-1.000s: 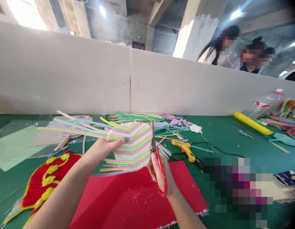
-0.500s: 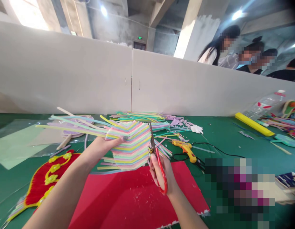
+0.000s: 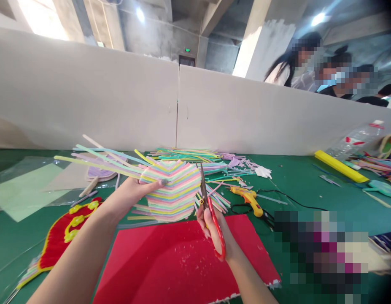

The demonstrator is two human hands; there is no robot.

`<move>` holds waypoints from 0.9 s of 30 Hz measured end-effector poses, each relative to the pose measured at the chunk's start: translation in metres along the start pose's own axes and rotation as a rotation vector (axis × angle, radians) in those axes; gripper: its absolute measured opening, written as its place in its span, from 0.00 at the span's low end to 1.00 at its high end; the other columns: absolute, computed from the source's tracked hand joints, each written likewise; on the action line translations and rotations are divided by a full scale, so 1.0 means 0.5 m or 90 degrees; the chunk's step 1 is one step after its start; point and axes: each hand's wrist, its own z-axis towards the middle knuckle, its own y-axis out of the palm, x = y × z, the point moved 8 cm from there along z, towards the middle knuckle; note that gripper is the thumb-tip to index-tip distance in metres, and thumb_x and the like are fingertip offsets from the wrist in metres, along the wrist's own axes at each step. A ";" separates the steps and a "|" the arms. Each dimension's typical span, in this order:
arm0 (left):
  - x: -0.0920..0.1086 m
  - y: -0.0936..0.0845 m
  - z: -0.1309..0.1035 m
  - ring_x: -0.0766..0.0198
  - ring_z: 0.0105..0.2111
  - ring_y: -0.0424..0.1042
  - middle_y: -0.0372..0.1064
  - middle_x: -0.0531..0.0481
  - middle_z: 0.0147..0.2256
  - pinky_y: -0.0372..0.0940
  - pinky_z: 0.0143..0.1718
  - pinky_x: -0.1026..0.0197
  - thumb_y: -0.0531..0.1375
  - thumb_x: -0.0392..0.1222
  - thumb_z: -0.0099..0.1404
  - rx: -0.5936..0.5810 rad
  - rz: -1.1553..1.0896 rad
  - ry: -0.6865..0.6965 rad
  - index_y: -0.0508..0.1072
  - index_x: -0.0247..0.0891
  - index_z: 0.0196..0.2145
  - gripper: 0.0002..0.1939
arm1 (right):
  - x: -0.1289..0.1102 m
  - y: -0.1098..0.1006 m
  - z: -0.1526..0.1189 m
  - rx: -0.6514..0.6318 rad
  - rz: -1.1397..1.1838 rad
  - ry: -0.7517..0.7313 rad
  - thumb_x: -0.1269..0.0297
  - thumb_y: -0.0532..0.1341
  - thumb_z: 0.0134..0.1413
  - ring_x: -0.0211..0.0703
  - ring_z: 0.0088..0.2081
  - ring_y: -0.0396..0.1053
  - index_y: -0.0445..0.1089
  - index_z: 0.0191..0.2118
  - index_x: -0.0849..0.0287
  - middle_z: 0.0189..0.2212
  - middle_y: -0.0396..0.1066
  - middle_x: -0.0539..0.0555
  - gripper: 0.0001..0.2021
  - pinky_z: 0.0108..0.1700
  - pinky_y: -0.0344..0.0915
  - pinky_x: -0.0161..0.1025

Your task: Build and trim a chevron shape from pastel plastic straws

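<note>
Pinching the striped panel (image 3: 173, 196) at its left side, the left hand (image 3: 136, 192) has its thumb flat on the face, its other fingers mostly hidden behind. The panel hangs over the far edge of the red sheet (image 3: 170, 257), in the middle of the scene; whether its near edge touches anything is hard to tell. On the right, the right hand (image 3: 214, 226) has its fingers curled around the red handles of the scissors (image 3: 203, 185), whose blades point far, lying along the panel's right edge; whether they are parted or bite any strip cannot be made out. With the grip all on the left, the right edge looks poorly supported: it could bend away from the blades, leaving a ragged line. A small turn of the right wrist could steer the tips into the stripes, and squeezing hard with the left thumb might crease or split the joins between them. The long loose ends (image 3: 103, 164) reaching out left could snag if the panel were rotated. Just right of the right hand, the glue gun (image 3: 247, 198) and its black cord (image 3: 298, 202) sit where a swinging elbow might drag them; whether it is hot does not show.
</note>
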 end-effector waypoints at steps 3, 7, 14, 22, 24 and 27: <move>-0.002 0.004 0.000 0.48 0.39 0.76 0.78 0.46 0.36 0.71 0.43 0.51 0.70 0.51 0.44 -0.012 0.008 -0.005 0.76 0.37 0.40 0.26 | -0.007 0.005 -0.001 -0.022 -0.013 -0.003 0.42 0.50 0.56 0.32 0.18 0.47 0.61 0.32 0.57 0.20 0.53 0.46 0.21 0.19 0.47 0.31; -0.004 0.005 -0.001 0.49 0.38 0.76 0.78 0.46 0.35 0.72 0.41 0.53 0.70 0.51 0.43 -0.004 0.006 -0.008 0.76 0.37 0.40 0.26 | -0.010 0.003 -0.002 -0.016 -0.014 0.011 0.42 0.51 0.55 0.33 0.18 0.48 0.61 0.32 0.56 0.20 0.54 0.46 0.20 0.18 0.46 0.31; -0.003 0.006 0.000 0.50 0.37 0.76 0.78 0.48 0.34 0.72 0.41 0.54 0.70 0.49 0.44 -0.003 0.003 -0.011 0.76 0.38 0.39 0.24 | -0.018 0.011 -0.004 -0.017 0.013 0.009 0.38 0.50 0.53 0.30 0.16 0.47 0.59 0.28 0.58 0.17 0.52 0.43 0.24 0.17 0.44 0.30; 0.005 0.009 -0.002 0.48 0.40 0.75 0.78 0.48 0.35 0.71 0.42 0.54 0.70 0.51 0.42 -0.001 0.031 0.005 0.77 0.38 0.37 0.24 | -0.003 0.011 -0.005 -0.004 0.050 0.054 0.40 0.53 0.52 0.28 0.13 0.48 0.58 0.27 0.57 0.15 0.51 0.42 0.23 0.14 0.43 0.28; 0.007 0.008 -0.003 0.49 0.40 0.75 0.78 0.48 0.35 0.71 0.42 0.54 0.70 0.51 0.42 0.001 0.036 0.004 0.77 0.38 0.37 0.24 | 0.002 0.009 -0.006 -0.002 0.049 0.060 0.40 0.54 0.52 0.28 0.13 0.48 0.58 0.27 0.57 0.14 0.52 0.42 0.23 0.14 0.43 0.28; 0.009 0.007 -0.003 0.49 0.40 0.75 0.78 0.47 0.35 0.71 0.42 0.54 0.70 0.52 0.41 0.006 0.040 0.007 0.77 0.37 0.37 0.25 | 0.006 0.005 -0.006 0.002 0.035 0.064 0.40 0.54 0.52 0.28 0.13 0.49 0.57 0.27 0.58 0.14 0.53 0.42 0.23 0.13 0.44 0.27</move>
